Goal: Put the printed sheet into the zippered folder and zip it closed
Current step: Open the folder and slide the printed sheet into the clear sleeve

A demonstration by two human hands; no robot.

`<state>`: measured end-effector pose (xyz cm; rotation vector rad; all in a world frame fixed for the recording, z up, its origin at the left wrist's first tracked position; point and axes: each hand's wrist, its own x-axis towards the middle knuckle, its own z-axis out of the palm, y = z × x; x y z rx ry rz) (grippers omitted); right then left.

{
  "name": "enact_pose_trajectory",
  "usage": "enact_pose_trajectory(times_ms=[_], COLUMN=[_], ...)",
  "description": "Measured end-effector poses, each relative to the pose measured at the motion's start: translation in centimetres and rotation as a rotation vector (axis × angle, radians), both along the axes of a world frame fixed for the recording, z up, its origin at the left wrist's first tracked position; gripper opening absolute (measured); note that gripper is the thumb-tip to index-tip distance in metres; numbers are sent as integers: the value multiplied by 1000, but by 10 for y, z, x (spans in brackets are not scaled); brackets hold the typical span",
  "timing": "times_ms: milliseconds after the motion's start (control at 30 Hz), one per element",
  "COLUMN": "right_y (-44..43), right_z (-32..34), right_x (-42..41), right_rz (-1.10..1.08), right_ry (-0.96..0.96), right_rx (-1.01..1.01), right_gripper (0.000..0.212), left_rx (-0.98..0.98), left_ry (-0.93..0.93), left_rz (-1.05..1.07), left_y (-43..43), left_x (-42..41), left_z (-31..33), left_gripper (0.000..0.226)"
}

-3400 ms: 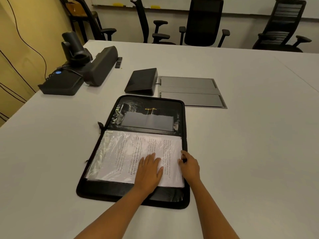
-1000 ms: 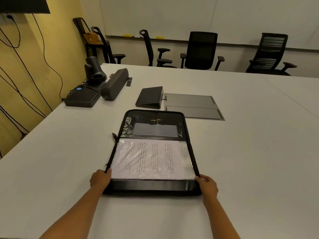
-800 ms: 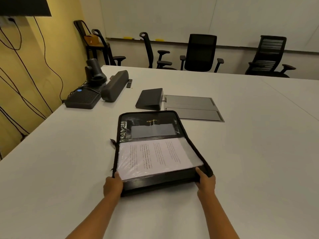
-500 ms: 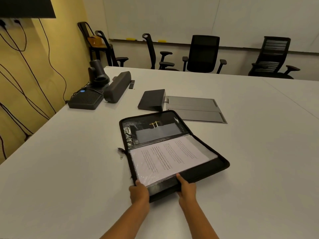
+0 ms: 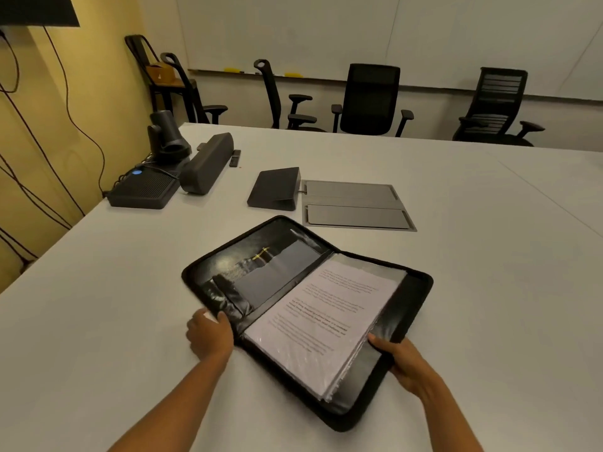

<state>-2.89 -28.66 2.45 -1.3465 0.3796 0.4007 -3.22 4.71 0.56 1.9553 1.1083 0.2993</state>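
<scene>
The black zippered folder (image 5: 414, 298) lies open on the white table, turned at an angle with its spine running from near left to far right. The printed sheet (image 5: 321, 318) rests in a clear sleeve on the folder's right half. The left half shows a grey pocket (image 5: 277, 272). My left hand (image 5: 210, 336) grips the folder's near left edge beside the spine. My right hand (image 5: 404, 360) holds the near right edge of the half that carries the sheet, thumb on top.
Behind the folder sit a dark wedge-shaped device (image 5: 274, 189) and a grey floor-box lid (image 5: 355, 203) set into the table (image 5: 98, 321). At far left stand a speaker bar (image 5: 205, 168), a camera (image 5: 166, 135) and a black box (image 5: 140, 190). Office chairs (image 5: 370, 99) line the far side.
The folder has swung round clockwise on the table, from squarely facing me to lying at an angle. My hands shifted along its edges and now sit further apart.
</scene>
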Motion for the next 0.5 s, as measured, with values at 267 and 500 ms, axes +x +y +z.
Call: enact_pose_trajectory(times_ms=[267,500], right_y=[-4,19], right_z=[38,52], right_x=[68,123], right_rz=[-43,-49], right_ry=[-153,-280], right_rx=[-472,-832], right_gripper=[59,49], left_rx=[282,319], left_ry=[212,333], left_rz=[-345,-325], left_y=[36,78], left_x=[16,29], left_z=[-3,-1], left_gripper=[43,55])
